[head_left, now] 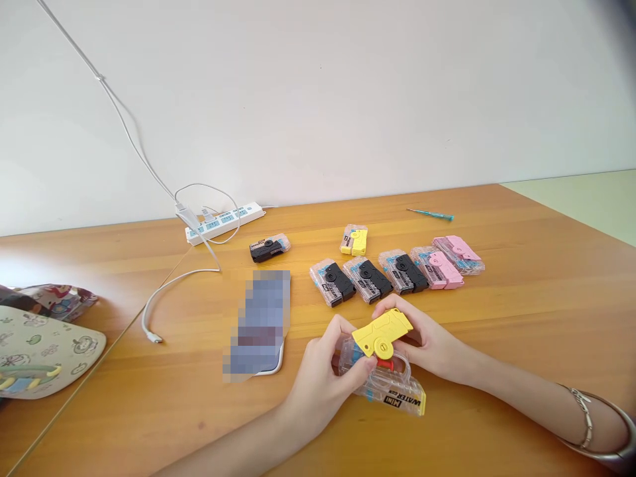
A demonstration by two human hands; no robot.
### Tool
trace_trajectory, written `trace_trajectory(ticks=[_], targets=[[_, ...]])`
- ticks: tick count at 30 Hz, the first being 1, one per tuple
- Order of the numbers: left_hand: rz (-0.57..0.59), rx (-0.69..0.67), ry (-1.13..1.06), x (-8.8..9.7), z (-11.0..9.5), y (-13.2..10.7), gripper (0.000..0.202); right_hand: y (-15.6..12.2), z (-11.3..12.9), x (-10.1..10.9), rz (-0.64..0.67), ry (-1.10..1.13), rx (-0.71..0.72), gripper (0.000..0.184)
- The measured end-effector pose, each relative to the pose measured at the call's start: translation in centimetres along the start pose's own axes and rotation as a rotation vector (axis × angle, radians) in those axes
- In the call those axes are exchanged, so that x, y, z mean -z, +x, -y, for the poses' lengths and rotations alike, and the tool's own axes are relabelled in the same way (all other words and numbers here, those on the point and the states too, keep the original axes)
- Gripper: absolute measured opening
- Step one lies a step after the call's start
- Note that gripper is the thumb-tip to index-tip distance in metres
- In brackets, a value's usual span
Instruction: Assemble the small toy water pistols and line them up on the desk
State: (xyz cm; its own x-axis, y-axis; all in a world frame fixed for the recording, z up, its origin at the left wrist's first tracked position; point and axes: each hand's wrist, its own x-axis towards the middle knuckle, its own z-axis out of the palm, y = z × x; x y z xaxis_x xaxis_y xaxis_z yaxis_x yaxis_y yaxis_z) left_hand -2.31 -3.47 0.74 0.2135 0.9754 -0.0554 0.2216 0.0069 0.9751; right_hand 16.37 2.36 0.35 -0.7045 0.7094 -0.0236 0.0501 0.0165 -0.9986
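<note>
Grip: narrow and closed on the work: your left hand (320, 381) wraps the left end of a clear mini water gun (390, 391), and your right hand (427, 338) curls over its yellow plastic top piece (381, 333) from the far side.

Long axis: the gun lies slantwise across your body, its labelled end low and to the right, under your right hand. The yellow piece tilts up toward that same hand, so the right hand is the nearer one to it.

Arm pose: your left forearm (233, 450) rises from the bottom edge; your right forearm (511, 377) comes in from the lower right, a metal bangle (599, 456) near the elbow. Both wrists bend inward.

Under the yellow piece: a red trigger (385, 364), partly hidden.

Left of the gun: a pixelated flat object (261, 324), perhaps a phone, then a white cable (152, 336) and a patterned cloth bag (40, 351).

Beyond the gun: black-and-clear water guns (366, 279), pink ones (440, 270), a yellow one (354, 240) — all in a loose row on the wooden tabletop (546, 265) — then a teal screwdriver (430, 214) and a white power strip (223, 222).
</note>
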Motion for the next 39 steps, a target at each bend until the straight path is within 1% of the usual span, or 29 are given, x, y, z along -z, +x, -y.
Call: trace_trajectory(ticks=[4,8,13,15,21,24,28,32,35,39], targets=[[0.027,0.0,0.031,0.0,0.3,-0.1,0.02,-0.1,-0.2,0.1,-0.004,0.013,0.004,0.021],[0.019,-0.003,0.051,0.1,0.3,-0.1,0.019,-0.1,-0.1,0.0,-0.013,0.061,0.014,0.021],[0.054,0.016,-0.043,0.3,0.1,0.0,0.018,-0.1,0.1,-0.4,-0.048,0.112,0.043,0.02],[0.054,0.018,-0.08,0.3,0.1,0.0,0.019,-0.1,0.0,-0.5,-0.058,0.139,0.046,0.022],[0.042,-0.032,-0.128,0.1,0.2,-0.2,0.02,-0.2,-0.4,-0.5,0.049,0.222,-0.044,0.03],[0.032,-0.066,-0.091,0.0,0.0,-0.2,0.021,-0.1,-0.5,-0.5,0.071,0.234,-0.044,0.033],[0.03,-0.089,-0.04,0.0,-0.2,-0.2,0.021,-0.2,-0.5,-1.2,0.028,0.241,-0.003,0.036],[0.037,-0.076,-0.035,-0.1,-0.2,-0.3,0.02,-0.6,-0.4,-1.8,-0.035,0.225,-0.008,0.035],[0.066,-0.044,-0.014,-0.1,-0.1,-0.5,0.018,-0.8,-0.4,-2.1,-0.082,0.218,0.016,0.031],[0.082,-0.03,0.001,0.0,-0.1,-0.6,0.015,-0.9,-0.1,-2.3,-0.092,0.23,0.047,0.026]])
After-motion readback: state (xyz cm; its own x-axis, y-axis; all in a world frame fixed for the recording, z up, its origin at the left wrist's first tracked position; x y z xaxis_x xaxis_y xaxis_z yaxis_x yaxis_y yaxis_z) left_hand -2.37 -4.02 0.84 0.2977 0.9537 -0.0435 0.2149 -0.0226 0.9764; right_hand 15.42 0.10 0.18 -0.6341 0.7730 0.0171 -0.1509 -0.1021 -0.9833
